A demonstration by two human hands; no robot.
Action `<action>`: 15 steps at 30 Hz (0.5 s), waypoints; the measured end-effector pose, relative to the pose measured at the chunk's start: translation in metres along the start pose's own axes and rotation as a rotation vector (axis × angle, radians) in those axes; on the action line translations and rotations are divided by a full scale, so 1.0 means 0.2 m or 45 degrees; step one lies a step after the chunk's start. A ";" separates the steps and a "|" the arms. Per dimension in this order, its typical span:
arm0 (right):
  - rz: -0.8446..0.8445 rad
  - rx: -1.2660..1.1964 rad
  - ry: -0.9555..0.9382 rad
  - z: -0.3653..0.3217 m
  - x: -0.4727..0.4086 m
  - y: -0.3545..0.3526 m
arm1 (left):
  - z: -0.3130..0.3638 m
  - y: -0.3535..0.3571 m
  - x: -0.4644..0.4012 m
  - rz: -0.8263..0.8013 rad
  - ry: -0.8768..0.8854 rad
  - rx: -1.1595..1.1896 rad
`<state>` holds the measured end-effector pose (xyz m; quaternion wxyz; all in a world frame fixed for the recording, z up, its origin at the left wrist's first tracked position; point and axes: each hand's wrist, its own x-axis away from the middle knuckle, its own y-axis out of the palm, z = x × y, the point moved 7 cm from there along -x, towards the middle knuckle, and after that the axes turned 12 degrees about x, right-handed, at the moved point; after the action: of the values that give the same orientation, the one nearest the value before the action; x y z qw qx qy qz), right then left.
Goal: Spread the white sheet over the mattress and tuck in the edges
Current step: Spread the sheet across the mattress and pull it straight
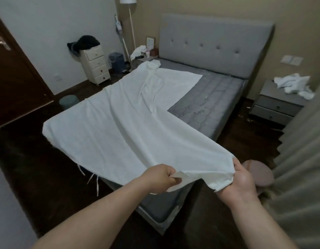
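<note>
A white drawer unit (95, 66) stands left, a grey nightstand (276, 106) right.

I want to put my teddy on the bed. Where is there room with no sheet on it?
The bare grey mattress shows on the side toward the nightstand, between the white sheet and the headboard. The foot corner is busy: the left hand and right hand hold the sheet's edge there. The nightstand top is crowded with crumpled cloth.

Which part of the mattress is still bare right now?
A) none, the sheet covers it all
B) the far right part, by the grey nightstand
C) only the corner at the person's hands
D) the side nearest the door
B: the grey mattress shows uncovered beside the nightstand, while the white sheet covers the rest.
</note>
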<state>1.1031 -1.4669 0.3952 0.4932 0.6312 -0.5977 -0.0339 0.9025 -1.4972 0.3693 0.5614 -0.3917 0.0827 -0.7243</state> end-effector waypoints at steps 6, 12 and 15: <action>0.254 -0.036 0.063 0.05 0.13 -0.35 | -0.02 0.35 -0.05 -0.104 0.056 0.050; 0.140 -0.054 0.146 0.06 0.16 -0.43 | 0.02 0.43 0.02 -0.106 0.005 0.059; 0.038 -0.031 0.187 0.02 0.12 -0.45 | 0.07 0.41 0.05 -0.060 -0.056 0.068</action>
<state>1.1717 -1.5062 0.3464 0.5440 0.6168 -0.5688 0.0126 0.9724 -1.5307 0.3385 0.5561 -0.3942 0.0418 -0.7305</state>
